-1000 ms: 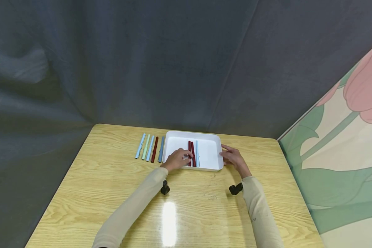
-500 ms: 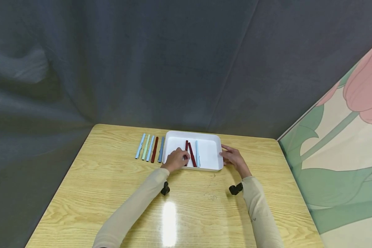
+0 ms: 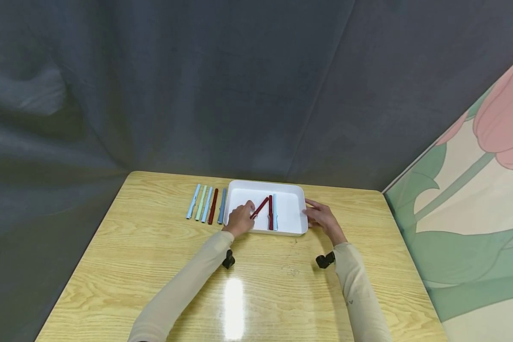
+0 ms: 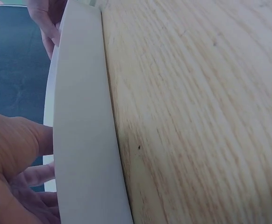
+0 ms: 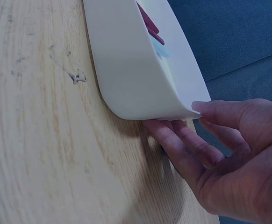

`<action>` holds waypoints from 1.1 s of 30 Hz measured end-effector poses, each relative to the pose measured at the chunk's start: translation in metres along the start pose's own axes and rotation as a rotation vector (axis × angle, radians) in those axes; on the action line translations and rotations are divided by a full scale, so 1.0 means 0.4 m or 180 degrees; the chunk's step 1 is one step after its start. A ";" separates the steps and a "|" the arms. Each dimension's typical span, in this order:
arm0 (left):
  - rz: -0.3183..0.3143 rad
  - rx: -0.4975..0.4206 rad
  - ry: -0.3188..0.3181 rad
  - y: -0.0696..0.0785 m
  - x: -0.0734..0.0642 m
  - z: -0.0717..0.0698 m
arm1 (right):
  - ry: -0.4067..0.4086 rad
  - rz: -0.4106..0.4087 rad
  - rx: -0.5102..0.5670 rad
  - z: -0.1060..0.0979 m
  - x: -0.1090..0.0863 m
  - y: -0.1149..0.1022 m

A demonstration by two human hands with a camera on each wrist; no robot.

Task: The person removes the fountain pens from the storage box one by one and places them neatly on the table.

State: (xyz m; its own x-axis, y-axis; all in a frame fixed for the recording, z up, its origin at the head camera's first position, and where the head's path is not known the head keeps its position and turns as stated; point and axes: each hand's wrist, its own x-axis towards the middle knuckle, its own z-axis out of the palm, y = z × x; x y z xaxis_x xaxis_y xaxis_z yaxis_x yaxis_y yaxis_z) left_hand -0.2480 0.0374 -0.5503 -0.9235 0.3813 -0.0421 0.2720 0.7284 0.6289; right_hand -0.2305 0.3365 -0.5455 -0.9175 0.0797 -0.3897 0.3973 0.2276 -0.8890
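Nearest, two pale sleeves, each with a small black camera worn at the wrist. Both are extended over a wooden table, by which a bright patch of light is reflected; small dark marks are borne by the wood in front of the tray.

Left hand: placed across the near wall of the tray, fingers bent. By it the lower end of a slanted red pen is pinched; the upper end is pointed away and to the right. The fingertips are partly hidden by the tray wall in the left wrist view.

Right hand: placed at the tray's right end. The rim is gripped there, the thumb laid on the edge, the fingers set against the outside.

White tray, shallow, rounded at the corners: held between the two hands. Within it, right of the slanted pen, a second red pen is laid front to back, with a pale-blue pen set close along its right side.

Outside, left of the tray, a row of five pens is laid out: light blue, light green, light blue, dark red, slate blue.

Beyond, the table is backed by a dark curtain; at right, a flowered panel is seen.
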 end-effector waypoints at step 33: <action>-0.0296 -0.0695 -0.0092 -0.025 0.008 -0.051 | 0.0022 0.0082 -0.0038 0.002 -0.001 -0.004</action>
State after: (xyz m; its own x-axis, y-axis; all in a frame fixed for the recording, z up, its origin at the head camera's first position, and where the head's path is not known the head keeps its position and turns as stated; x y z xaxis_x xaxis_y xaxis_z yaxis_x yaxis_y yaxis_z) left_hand -0.2592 0.0197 -0.5409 -0.9328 0.3369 -0.1280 0.1183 0.6219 0.7741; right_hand -0.2309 0.3352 -0.5443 -0.9070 0.0924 -0.4108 0.4207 0.2370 -0.8757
